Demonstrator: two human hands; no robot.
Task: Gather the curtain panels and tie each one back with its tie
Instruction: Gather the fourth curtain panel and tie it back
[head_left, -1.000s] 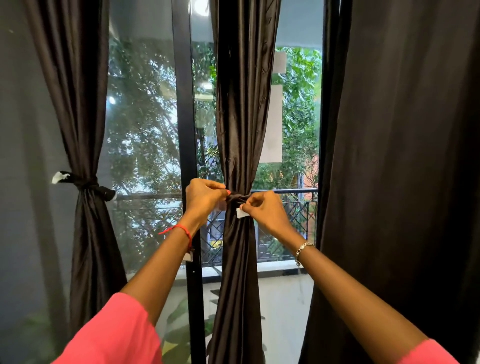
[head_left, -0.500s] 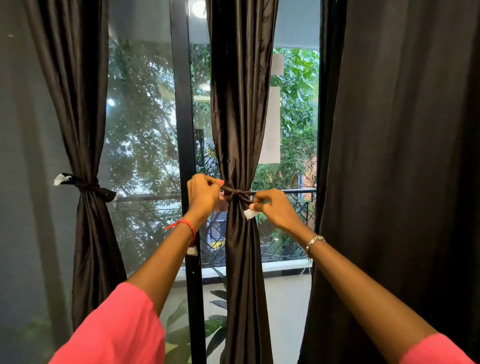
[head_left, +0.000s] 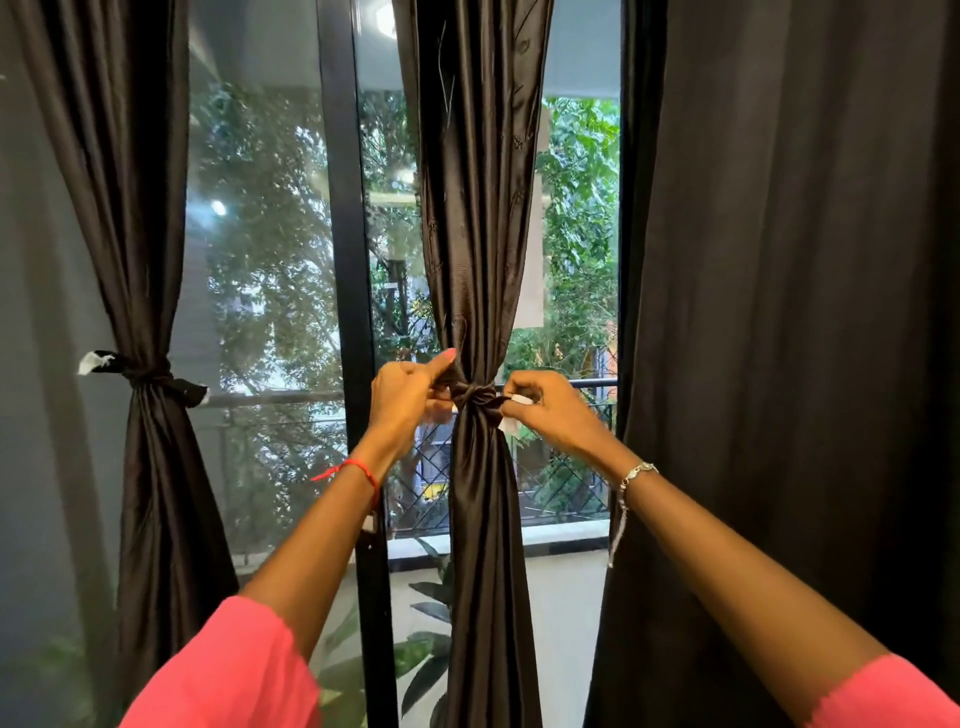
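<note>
The middle curtain panel (head_left: 480, 234) hangs just right of the black window post (head_left: 348, 260), bunched into a narrow waist where its tie (head_left: 472, 395) wraps it. The left hand (head_left: 410, 397), nearest the post, pinches one end of the tie in curled fingers with the thumb lifted. The right hand (head_left: 550, 410), on the far side of the panel from the post, pinches the other end, where a white tag (head_left: 511, 423) shows under the fingers. A second ago both hands sat close against the crossing. Since then the right hand has drawn a little further from the post, and the loose crossing has closed into a small, rounded knot against the cloth. I judge this to be the cinching pull on the middle panel's tie, nearly finished; whether it is a single or a double knot cannot be told. The left curtain panel (head_left: 140, 260), well to the left of the post, is already gathered and bound by its own tie (head_left: 145, 371). The right curtain panel (head_left: 779, 312), farthest right of the post, hangs full and untied, so one panel remains. The satin looks slippery, so a single knot may slacken once released.
</note>
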